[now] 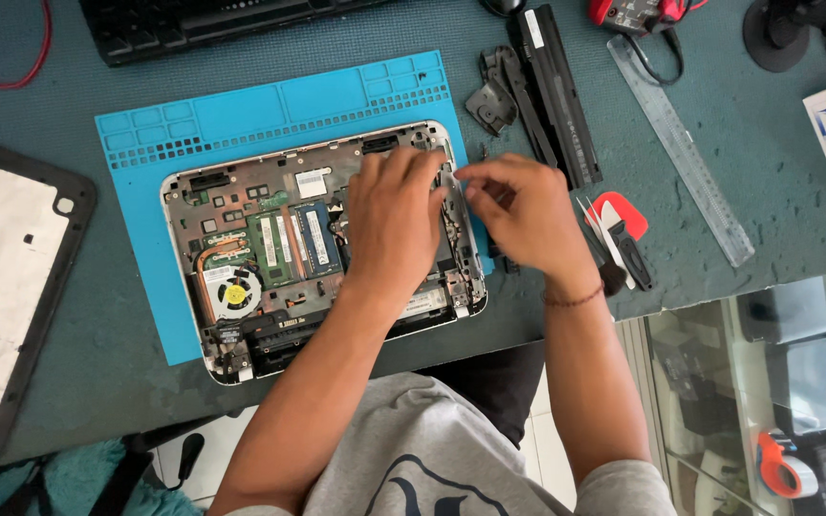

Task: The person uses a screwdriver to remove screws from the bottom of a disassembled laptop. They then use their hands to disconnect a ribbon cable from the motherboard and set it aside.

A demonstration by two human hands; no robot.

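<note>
Opened laptop [270, 253] on blue mat [145, 153], under left hand [394, 215] lying flat; right hand [518, 205] grip pinched at its edge

right: battery [554, 91], screwdrivers [614, 239] crowd | left: bare mat [136, 239] open

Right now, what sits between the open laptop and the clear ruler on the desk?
In the head view, between the laptop and the ruler lie the right hand, a long black battery, a black plastic hinge cover and a red-and-white tool.

My mat [145, 229] looked like matt blue rubber. The ruler [681, 148] was clear plastic. The bench [776, 201] was rough, dull green.
</note>
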